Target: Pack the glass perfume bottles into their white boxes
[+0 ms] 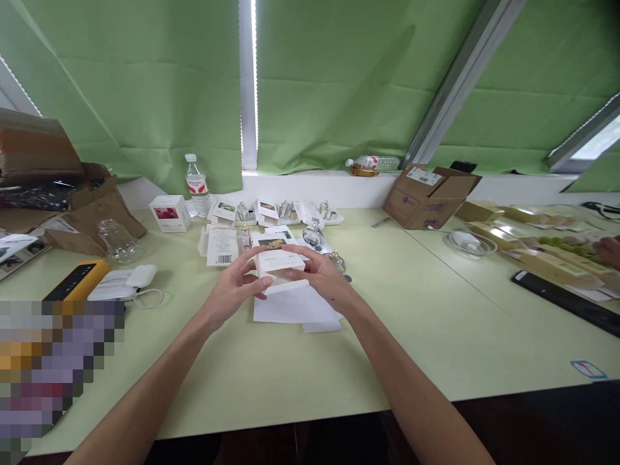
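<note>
Between my hands is a small white carton [281, 261] with a picture on its upper part and a flap open toward me. My left hand [237, 281] grips its left side, and my right hand [322, 274] grips its right side. White paper sheets [290, 307] lie on the table beneath it. Just beyond are ornate glass bottles, among them a round one [312, 235] and a narrow one [245, 237]. An opened white carton [221, 247] with a barcode lies left of them. Behind, several bottles rest with cartons in white trays [334, 216].
At the back left stand a white box [169, 214] and a water bottle [196, 184]. A yellow-black case [76, 283] and a white charger [140, 276] lie left. A cardboard box [426, 197], coiled cable [469, 243] and black bar [562, 298] are right. Another person's hand [608, 250] shows at the right edge.
</note>
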The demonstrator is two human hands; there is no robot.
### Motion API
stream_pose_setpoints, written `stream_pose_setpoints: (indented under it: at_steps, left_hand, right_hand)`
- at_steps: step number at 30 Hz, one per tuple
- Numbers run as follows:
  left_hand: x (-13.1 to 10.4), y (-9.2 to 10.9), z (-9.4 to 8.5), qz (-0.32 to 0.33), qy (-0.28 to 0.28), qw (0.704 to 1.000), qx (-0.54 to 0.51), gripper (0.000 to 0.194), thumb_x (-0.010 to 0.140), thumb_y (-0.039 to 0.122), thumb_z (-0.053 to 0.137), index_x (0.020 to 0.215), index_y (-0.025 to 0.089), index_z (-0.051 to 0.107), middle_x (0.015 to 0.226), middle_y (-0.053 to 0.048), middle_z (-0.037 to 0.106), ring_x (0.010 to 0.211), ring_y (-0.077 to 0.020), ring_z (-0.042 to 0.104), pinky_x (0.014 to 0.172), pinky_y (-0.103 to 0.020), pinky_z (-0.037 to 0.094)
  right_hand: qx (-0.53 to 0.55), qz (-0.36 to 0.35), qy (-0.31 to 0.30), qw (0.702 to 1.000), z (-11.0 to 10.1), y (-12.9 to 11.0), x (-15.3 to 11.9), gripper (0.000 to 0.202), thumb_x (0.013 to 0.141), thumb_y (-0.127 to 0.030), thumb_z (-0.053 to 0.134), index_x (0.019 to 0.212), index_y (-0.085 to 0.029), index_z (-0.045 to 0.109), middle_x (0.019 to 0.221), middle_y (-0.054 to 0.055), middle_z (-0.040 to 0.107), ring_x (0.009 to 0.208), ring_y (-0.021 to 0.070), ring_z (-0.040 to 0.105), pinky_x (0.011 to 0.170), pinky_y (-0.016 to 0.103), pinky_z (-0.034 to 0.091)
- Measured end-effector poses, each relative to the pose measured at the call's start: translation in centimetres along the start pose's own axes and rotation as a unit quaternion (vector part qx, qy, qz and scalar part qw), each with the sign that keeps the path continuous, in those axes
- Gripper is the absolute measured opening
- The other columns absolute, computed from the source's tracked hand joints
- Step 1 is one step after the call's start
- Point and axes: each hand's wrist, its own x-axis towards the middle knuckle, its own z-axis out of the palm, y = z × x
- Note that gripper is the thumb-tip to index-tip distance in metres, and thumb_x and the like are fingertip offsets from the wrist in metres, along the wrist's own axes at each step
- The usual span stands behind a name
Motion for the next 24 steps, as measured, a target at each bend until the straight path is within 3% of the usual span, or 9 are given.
stream_pose_setpoints:
  at_steps: [8, 15, 24]
  left_hand:
    - [-0.08, 0.46, 0.1, -0.008, 0.041, 0.999, 0.015, 0.063, 0.08, 0.045, 0.067, 0.138, 0.033, 0.045, 0.12, -0.008, 0.063, 0.1, -0.0245, 0.063, 0.073, -0.035, 0.057]
    - [-0.14, 0.76, -0.08, -0.018, 0.083, 0.996, 0.027, 0.058, 0.08, 0.043, 0.069, 0.134, 0.031, 0.051, 0.089, -0.001, 0.07, 0.09, -0.0217, 0.066, 0.082, -0.035, 0.053]
    - [-0.06, 0.38, -0.26, -0.01, 0.053, 0.999, 0.007, 0.065, 0.078, 0.045, 0.07, 0.137, 0.032, 0.046, 0.125, -0.007, 0.064, 0.099, -0.025, 0.064, 0.084, -0.037, 0.052]
  right_hand:
    - [-0.018, -0.014, -0.017, 1.0, 0.19, -0.26, -0.17, 0.062, 0.078, -0.039, 0.073, 0.135, -0.037, 0.051, 0.097, 0.002, 0.069, 0.094, 0.0209, 0.063, 0.083, 0.039, 0.05]
    - [-0.006, -0.023, -0.051, 0.998, 0.24, -0.06, -0.14, 0.067, 0.075, -0.037, 0.075, 0.137, -0.036, 0.049, 0.102, 0.003, 0.068, 0.091, 0.0205, 0.064, 0.085, 0.041, 0.05]
    - [0.01, -0.029, -0.055, 0.998, 0.02, 0.01, -0.13, 0.064, 0.077, -0.029, 0.073, 0.136, -0.035, 0.05, 0.106, 0.004, 0.069, 0.096, 0.0217, 0.063, 0.091, 0.045, 0.049]
